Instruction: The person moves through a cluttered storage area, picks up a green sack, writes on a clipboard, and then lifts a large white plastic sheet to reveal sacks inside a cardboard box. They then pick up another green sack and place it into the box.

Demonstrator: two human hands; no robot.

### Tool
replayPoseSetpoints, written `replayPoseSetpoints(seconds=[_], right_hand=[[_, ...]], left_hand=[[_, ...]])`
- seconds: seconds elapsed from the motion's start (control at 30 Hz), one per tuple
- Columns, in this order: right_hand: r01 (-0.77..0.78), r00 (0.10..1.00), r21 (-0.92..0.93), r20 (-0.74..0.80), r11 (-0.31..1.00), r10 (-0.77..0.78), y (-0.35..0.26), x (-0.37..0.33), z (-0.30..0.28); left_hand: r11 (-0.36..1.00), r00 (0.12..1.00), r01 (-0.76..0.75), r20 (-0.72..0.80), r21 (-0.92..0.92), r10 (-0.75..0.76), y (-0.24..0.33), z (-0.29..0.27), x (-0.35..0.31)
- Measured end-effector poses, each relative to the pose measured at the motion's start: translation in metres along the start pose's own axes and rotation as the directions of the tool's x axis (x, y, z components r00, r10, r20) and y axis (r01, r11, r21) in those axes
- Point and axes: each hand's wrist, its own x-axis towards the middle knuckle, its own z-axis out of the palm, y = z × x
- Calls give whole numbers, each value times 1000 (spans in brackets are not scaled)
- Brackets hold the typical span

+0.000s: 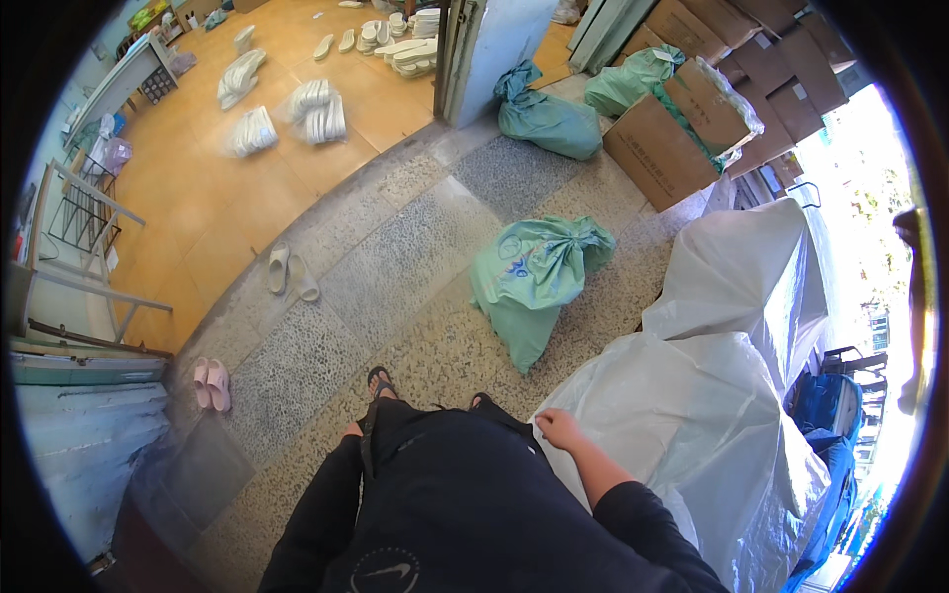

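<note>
My right hand [560, 429] hangs beside my hip, its fingers loosely curled in with nothing visible in them. Behind it in the picture spreads a whitish plastic sheet [682, 395] draped over a bulky pile; whether the hand touches it I cannot tell. Of my left hand [353, 429] only a sliver shows past the dark sleeve, by my left thigh, and its fingers are hidden. On the stone floor ahead of my feet lies a tied green sack [534, 282], apart from both hands.
Pale slippers [293, 274] and pink slippers [212, 383] lie on the left. A doorway opens onto an orange tiled floor [188, 198] with bundled white shoe soles [318, 111]. Further green sacks [550, 123], an open carton [660, 153] and stacked boxes [771, 79] stand far right.
</note>
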Motion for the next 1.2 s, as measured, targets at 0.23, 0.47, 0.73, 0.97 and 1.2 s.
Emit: replayPoseSetpoints(seconds=[0.23, 0.47, 0.73, 0.97, 1.2], right_hand=[[-31, 999, 163, -10, 986, 33, 83, 20, -39], [-96, 992, 9, 85, 995, 95, 163, 19, -50], [-40, 995, 111, 97, 993, 30, 141, 25, -56], [59, 993, 143, 97, 988, -73, 113, 14, -53], [3, 999, 58, 53, 998, -7, 150, 14, -52]], left_hand=[[984, 978, 98, -168, -151, -124, 20, 92, -3], [967, 962, 76, -238, -241, -135, -26, 222, 28], [989, 923, -53, -385, -135, -3, 10, 170, -126], [801, 768, -529, -560, -280, 312, 21, 160, -143], [768, 676, -638, -432, 61, 597, 26, 143, -143]])
